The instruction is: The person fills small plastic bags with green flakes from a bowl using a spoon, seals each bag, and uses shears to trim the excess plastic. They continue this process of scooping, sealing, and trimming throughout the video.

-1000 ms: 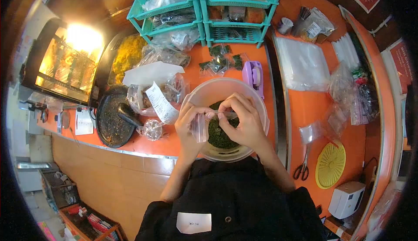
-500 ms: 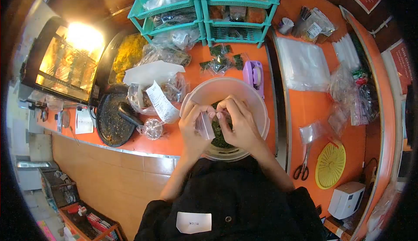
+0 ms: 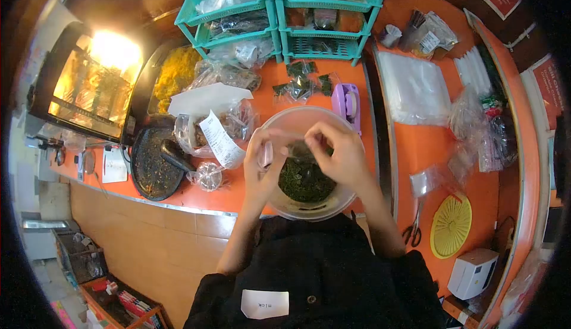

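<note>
A deep translucent plastic tub (image 3: 352,201) stands right in front of me, with a bed of dark green chopped leaves (image 3: 306,186) at its bottom. Over its left side, my left hand (image 3: 262,165) grips small clear plastic bags (image 3: 266,152), partly hidden by the fingers. My right hand (image 3: 338,155) is over the right side, thumb and fingertips pinched on a thin clear plastic bag (image 3: 292,137) that stretches between both hands.
Behind the tub lie small filled green packets (image 3: 299,85) and a purple tape dispenser (image 3: 346,104). Left are a receipt (image 3: 221,141), bagged goods and a stone mortar (image 3: 156,171). Teal racks (image 3: 276,16) rise behind. Rightward are clear bags (image 3: 413,88), scissors (image 3: 413,231) and a yellow lid (image 3: 450,226).
My hands have moved apart, the right one to the right, with thin clear plastic now spread between them. More of the green leaves shows below.
</note>
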